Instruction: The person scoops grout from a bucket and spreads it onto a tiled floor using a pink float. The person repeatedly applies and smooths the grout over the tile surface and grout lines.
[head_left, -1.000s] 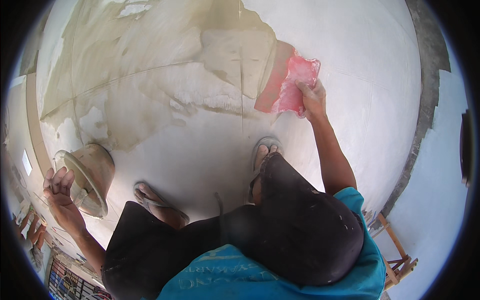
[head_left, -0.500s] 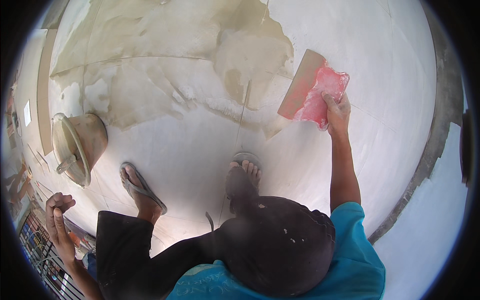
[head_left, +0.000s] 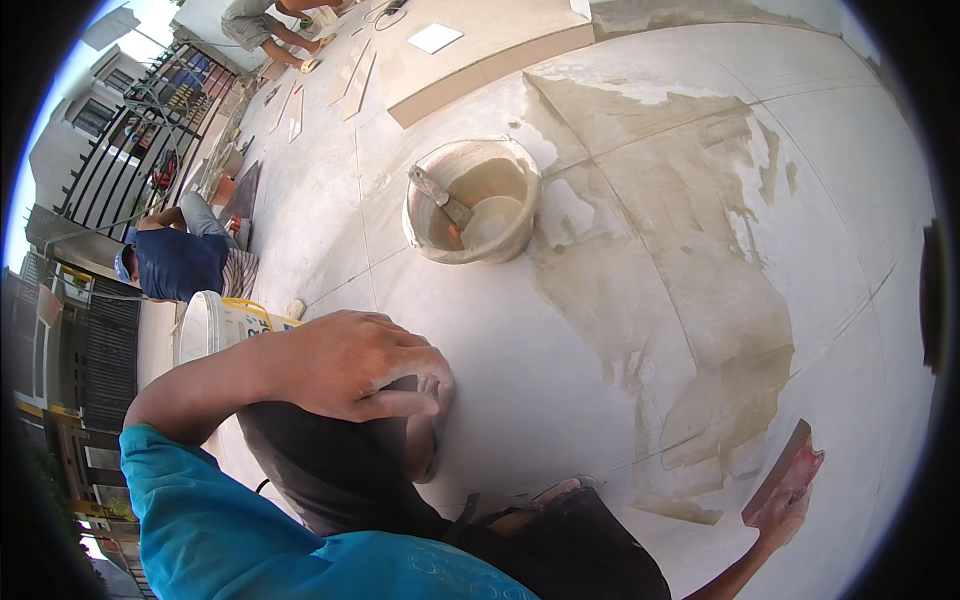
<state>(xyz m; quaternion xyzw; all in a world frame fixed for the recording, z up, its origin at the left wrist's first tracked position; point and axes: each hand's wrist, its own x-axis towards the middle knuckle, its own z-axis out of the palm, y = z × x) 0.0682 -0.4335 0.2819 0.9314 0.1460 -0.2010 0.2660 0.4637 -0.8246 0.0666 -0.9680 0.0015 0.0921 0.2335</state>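
At the lower right my right hand point(head_left: 788, 525) is closed round the red grip of a wide putty spreader point(head_left: 782, 478). The spreader's dull flat blade is close to the pale tiled floor point(head_left: 520, 340); whether it touches is unclear. My left hand point(head_left: 365, 368) is curled over my dark-clad knee, thumb near the bent fingers, with nothing visible in it. Wet beige grout point(head_left: 735, 390) is smeared over the tiles and joints ahead of me. A bucket point(head_left: 515, 245) of the same mix stands ahead, a scraper point(head_left: 432, 190) leaning inside it.
A white pail point(head_left: 205, 325) with a yellow handle is beside my left arm. One person point(head_left: 180, 262) is low to the floor at left; another point(head_left: 262, 30) bends at the far left. A low tiled step point(head_left: 490, 70) and tile strips point(head_left: 358, 85) lie beyond the bucket.
My view has swung left, bringing the bucket's inside, the people and the gate into sight. My left hand now appears over my knee. The right hand still holds the spreader.
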